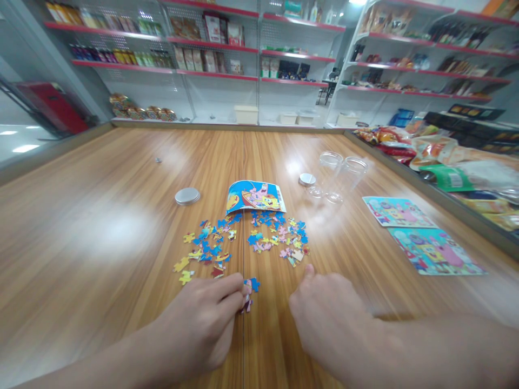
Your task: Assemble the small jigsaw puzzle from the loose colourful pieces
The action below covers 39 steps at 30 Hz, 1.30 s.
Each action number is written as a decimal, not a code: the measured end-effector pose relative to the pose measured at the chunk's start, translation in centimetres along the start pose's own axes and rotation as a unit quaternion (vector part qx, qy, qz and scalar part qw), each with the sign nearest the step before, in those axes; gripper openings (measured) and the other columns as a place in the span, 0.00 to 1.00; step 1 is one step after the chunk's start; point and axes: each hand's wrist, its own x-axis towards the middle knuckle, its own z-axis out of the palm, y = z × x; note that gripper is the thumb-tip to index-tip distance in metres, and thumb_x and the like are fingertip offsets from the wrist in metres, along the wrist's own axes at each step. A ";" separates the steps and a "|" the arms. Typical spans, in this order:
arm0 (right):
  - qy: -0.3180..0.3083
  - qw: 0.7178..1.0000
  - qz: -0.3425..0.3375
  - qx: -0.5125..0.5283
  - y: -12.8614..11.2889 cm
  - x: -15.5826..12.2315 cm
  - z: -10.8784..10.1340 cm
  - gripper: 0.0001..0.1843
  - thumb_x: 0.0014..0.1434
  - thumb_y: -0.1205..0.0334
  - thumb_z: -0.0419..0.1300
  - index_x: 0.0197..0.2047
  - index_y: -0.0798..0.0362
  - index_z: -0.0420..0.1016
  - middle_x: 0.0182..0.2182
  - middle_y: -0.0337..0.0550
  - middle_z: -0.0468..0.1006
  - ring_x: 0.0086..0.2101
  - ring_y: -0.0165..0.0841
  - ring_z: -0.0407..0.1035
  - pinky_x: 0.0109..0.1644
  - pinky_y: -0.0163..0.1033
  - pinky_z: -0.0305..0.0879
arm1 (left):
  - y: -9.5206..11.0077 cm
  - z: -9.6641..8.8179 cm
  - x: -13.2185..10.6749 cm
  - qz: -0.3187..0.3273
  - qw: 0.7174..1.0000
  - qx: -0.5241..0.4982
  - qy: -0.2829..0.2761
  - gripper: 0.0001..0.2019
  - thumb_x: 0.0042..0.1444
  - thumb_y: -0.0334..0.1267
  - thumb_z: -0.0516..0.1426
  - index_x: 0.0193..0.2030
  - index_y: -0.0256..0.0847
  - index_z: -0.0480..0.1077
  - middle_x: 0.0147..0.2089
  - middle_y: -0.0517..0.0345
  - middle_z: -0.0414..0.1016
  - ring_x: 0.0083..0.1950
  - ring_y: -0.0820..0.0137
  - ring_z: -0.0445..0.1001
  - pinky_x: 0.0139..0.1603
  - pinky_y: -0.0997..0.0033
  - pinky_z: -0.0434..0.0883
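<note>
Loose jigsaw pieces (247,243), blue, yellow and pink, lie scattered on the wooden table (101,227) in front of me. A cartoon picture card (254,196) lies just behind them. My left hand (203,324) is closed in a pinch on a few puzzle pieces (250,286) at the near edge of the scatter. My right hand (328,319) rests beside it as a loose fist with the thumb up; nothing shows in it.
Two clear plastic jars (340,175) lie at centre right, with a silver lid (307,180) beside them and another lid (187,195) to the left. Two finished puzzle pictures (421,237) lie at right. Snack packets (441,156) line the right edge; store shelves (219,59) stand behind.
</note>
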 end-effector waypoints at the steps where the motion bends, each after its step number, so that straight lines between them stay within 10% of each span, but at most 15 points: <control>1: 0.000 1.000 0.000 -0.023 0.2 0.0 -0.5 0.12 0.55 0.71 0.62 0.24 0.47 0.80 0.16 0.47 0.74 0.18 0.39 0.68 0.19 0.41 0.54 | 0.0 0.0 0.0 0.000 1.000 -0.002 -0.002 0.15 0.55 0.19 0.47 0.38 0.36 0.71 0.33 0.53 0.69 0.32 0.68 0.71 0.30 0.71 0.71; 10: -0.081 0.985 0.047 -0.144 3.2 2.3 -6.2 0.12 0.52 0.82 0.59 0.26 0.56 0.74 0.23 0.47 0.77 0.22 0.37 0.72 0.23 0.38 0.56 | 0.0 0.0 0.3 0.000 1.000 0.014 -0.007 0.14 0.55 0.20 0.47 0.36 0.37 0.70 0.32 0.53 0.69 0.29 0.68 0.68 0.27 0.70 0.66; 17: -0.105 0.983 0.038 -0.144 3.6 3.3 -4.7 0.13 0.56 0.80 0.56 0.25 0.57 0.73 0.22 0.46 0.77 0.23 0.32 0.71 0.29 0.35 0.57 | -0.1 0.0 0.2 -0.012 1.000 0.004 -0.011 0.14 0.54 0.19 0.47 0.36 0.37 0.70 0.32 0.54 0.69 0.30 0.68 0.68 0.28 0.69 0.66; 25: 0.071 0.997 -0.014 -0.001 3.6 4.0 -2.2 0.07 0.64 0.66 0.55 0.35 0.52 0.74 0.26 0.43 0.79 0.26 0.35 0.73 0.28 0.40 0.47 | -0.1 0.0 0.3 -0.009 1.000 0.012 -0.023 0.13 0.51 0.21 0.48 0.35 0.36 0.71 0.31 0.53 0.68 0.28 0.67 0.68 0.26 0.69 0.68; 39: 0.022 0.988 0.039 0.151 4.3 4.9 0.9 0.15 0.58 0.50 0.65 0.29 0.51 0.69 0.24 0.37 0.77 0.26 0.32 0.69 0.30 0.36 0.50 | 0.1 -0.3 0.5 -0.015 0.999 0.032 -0.031 0.14 0.49 0.23 0.49 0.35 0.35 0.74 0.31 0.52 0.70 0.27 0.66 0.71 0.24 0.68 0.69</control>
